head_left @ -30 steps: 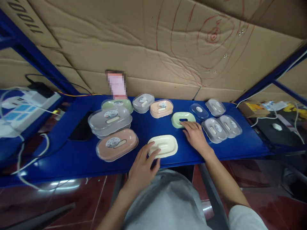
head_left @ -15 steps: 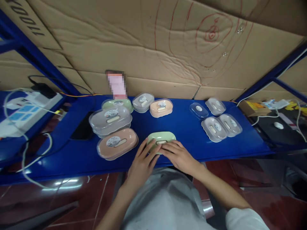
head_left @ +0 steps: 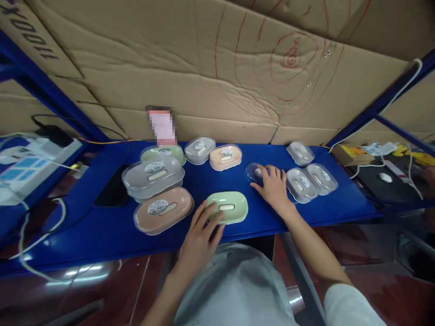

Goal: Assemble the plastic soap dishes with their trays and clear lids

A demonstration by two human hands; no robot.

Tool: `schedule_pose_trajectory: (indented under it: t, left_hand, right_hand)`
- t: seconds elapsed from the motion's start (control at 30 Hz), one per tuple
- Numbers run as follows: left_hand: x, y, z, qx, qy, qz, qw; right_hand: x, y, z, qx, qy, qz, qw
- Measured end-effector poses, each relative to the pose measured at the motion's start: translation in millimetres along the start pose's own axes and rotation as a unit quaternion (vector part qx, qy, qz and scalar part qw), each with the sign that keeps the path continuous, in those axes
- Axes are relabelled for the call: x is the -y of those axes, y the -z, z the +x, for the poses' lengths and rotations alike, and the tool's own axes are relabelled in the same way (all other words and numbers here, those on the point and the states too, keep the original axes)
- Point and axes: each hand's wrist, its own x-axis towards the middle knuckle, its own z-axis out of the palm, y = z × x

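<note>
A light green oval soap dish (head_left: 238, 206) with a pale oblong piece in its middle lies uncovered at the table's front. My left hand (head_left: 199, 235) rests at its left end, fingers spread and fingertips on the rim. Farther right, my right hand (head_left: 273, 188) has its fingers on a clear plastic lid (head_left: 252, 172) with a round label. The lid is partly hidden under those fingers and appears tilted. Just right of this hand are two grey lidded soap dishes (head_left: 302, 192), side by side.
To the left stand lidded dishes: pink (head_left: 166, 210), grey (head_left: 152, 174) and green (head_left: 146, 154). Behind are another grey one (head_left: 200, 149) and a peach one (head_left: 225, 158). A grey dish (head_left: 300, 152) sits back right. A dark phone-like slab (head_left: 110, 188) and a power strip (head_left: 30, 167) lie left.
My right hand has left the green soap dish and reached right to the clear lid, which has shifted left and nearer. My left hand stays at the dish's left end.
</note>
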Motion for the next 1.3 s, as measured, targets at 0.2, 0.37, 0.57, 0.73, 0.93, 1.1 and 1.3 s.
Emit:
schedule_pose_trajectory:
  t: [0.2,0.37,0.57,0.73,0.93,1.1,1.3]
  left_hand:
    - [0.0,0.2,-1.7,-0.003,0.062,-0.040,0.997]
    - [1.4,1.6,-2.1,-0.009,0.115,-0.083,0.990]
    - [7.5,2.1,-3.6,-0.007,0.109,-0.079,0.991]
    - [10.9,3.2,-4.5,-0.006,0.110,-0.088,0.990]
    - [11.4,3.0,-5.6,0.002,0.117,-0.085,0.990]
    - [11.5,1.7,-6.1,0.012,0.114,-0.088,0.990]
    - [8.4,3.0,-5.5,0.012,0.118,-0.099,0.988]
  right_hand:
    - [-15.5,20.3,-40.6,0.028,0.099,0.267,0.958]
    - [29.1,32.5,-70.5,0.081,0.283,0.228,0.928]
    - [58.8,27.1,-76.4,0.043,0.349,0.118,0.929]
    - [56.0,35.9,-74.7,0.044,0.371,0.077,0.925]
    - [54.1,30.5,-78.6,0.029,0.392,0.066,0.917]
    - [46.8,29.6,-71.3,0.052,0.388,0.083,0.916]
    - [43.3,24.7,-75.5,0.039,0.363,0.059,0.929]
